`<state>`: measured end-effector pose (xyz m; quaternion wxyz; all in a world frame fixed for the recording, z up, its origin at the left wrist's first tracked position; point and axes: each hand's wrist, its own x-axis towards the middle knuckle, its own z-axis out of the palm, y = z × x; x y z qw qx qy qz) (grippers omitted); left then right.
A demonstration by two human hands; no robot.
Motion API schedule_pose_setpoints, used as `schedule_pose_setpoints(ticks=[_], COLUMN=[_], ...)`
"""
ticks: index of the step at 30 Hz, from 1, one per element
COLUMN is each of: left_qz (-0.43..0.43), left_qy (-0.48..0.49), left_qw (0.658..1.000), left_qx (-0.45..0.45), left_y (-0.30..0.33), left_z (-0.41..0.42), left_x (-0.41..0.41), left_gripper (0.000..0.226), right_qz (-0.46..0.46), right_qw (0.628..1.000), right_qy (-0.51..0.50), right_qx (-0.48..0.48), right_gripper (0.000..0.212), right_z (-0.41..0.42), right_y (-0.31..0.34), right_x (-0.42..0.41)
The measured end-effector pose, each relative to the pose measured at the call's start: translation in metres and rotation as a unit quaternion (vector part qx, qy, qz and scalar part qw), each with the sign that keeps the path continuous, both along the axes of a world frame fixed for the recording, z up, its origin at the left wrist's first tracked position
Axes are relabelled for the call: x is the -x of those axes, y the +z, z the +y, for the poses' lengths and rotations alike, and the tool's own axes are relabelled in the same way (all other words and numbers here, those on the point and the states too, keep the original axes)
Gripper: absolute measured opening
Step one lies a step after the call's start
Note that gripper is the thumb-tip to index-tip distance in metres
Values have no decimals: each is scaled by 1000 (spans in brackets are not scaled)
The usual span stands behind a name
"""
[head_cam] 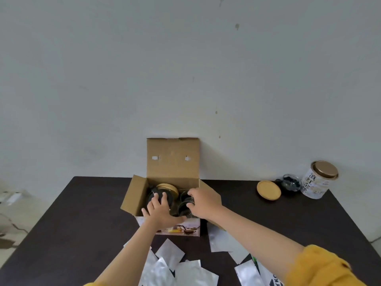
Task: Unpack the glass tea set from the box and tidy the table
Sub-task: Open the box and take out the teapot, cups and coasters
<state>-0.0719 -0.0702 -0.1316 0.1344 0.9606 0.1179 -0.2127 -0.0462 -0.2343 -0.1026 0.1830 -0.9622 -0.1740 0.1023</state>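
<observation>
Cardboard box (172, 162) sitting open mid-table (82, 213), back flap standing up against the wall. Both hands are reaching inside. Left hand (159, 211): fingers spread flat, pressing on a dark round glass piece (153, 196). Right hand (203, 204): fingers curling round a clear glass cup (186, 200). Round wooden lids (168, 188) stacked behind. Crinkly foil packets (185, 269) lying at the near edge.
</observation>
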Motion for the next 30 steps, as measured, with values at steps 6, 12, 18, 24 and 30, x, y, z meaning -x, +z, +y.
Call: schedule_pose_setpoints(ticks=[6,12,18,24,30], left_qz=[-64,-77,-86,-100,-108], left_qy=[-71,-102,-108,-98,-84], left_qw=[995,992,990,990,990], left_qx=[-15,3,-4,4,-33], left_y=[-13,-21,-25,-24,-26], left_z=[28,34,36,33,24], left_x=[6,5,3,3,3], left_gripper=[104,103,104,122,122], right_qz=[78,88,9,3,26], right_qw=[984,979,990,965,932], right_qy=[-13,-31,-122,-233,-349], right_qx=[159,183,64,-122,-97], right_gripper=[51,44,67,82,63], right_z=[38,52,43,-12,-114], right_y=[18,14,12,15,-26], right_x=[-3,-7,-18,-17,-3])
